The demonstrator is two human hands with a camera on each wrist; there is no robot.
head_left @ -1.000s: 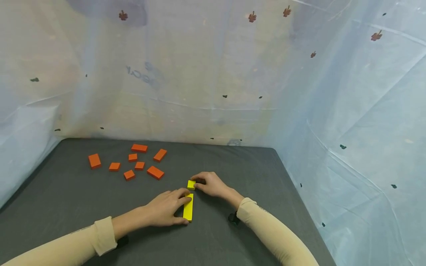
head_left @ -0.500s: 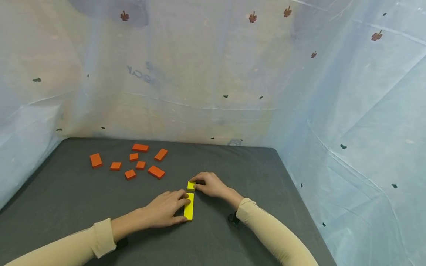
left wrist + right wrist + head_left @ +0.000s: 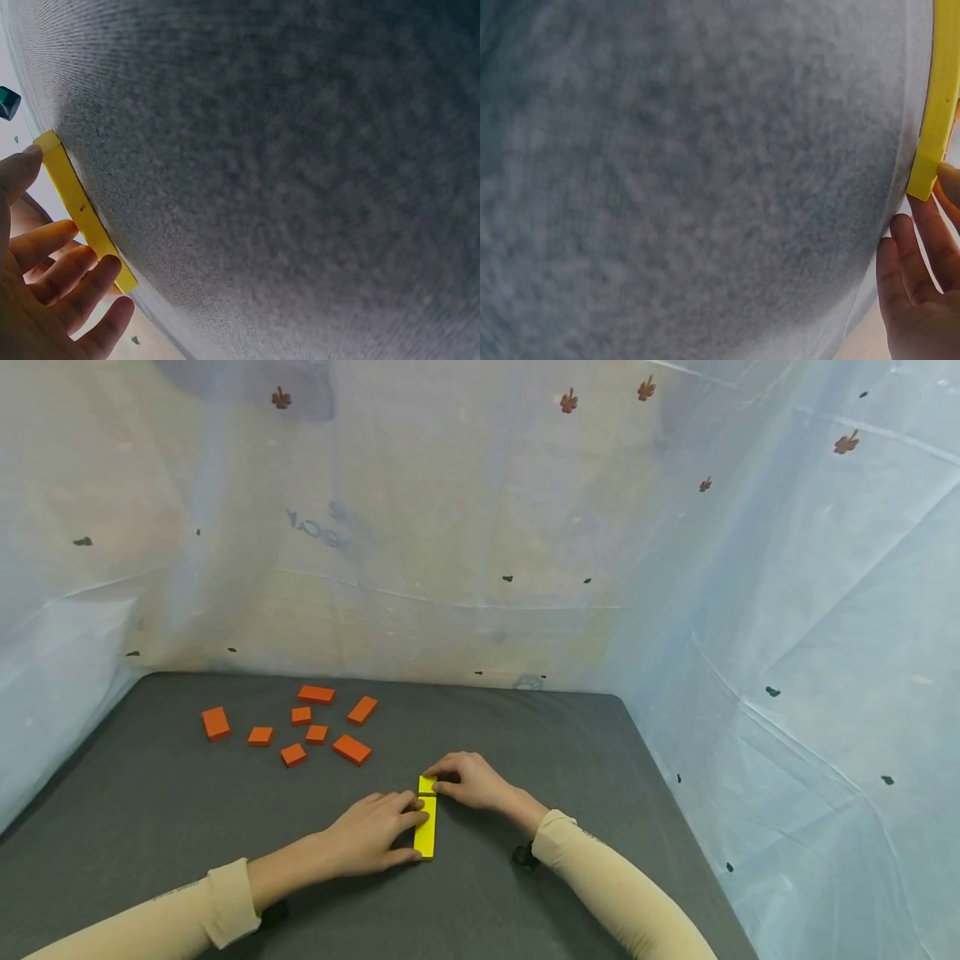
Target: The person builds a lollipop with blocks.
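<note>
Right of the orange blocks (image 3: 352,750), the long yellow block (image 3: 425,841) is gripped by the left hand (image 3: 366,835), fingers (image 3: 91,294) parted; the small yellow block (image 3: 426,786) (at its far end) is pinched by the right hand (image 3: 476,782).

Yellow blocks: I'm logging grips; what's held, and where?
The right hand pinches the short yellow block at its far end and right side; the left hand holds the long yellow block, thumb at its near end, fingers farther along.

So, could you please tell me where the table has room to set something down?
The table is bare between the right hand and its right edge, and between the left hand and the orange blocks; crowded among those blocks and around the yellow blocks.
</note>
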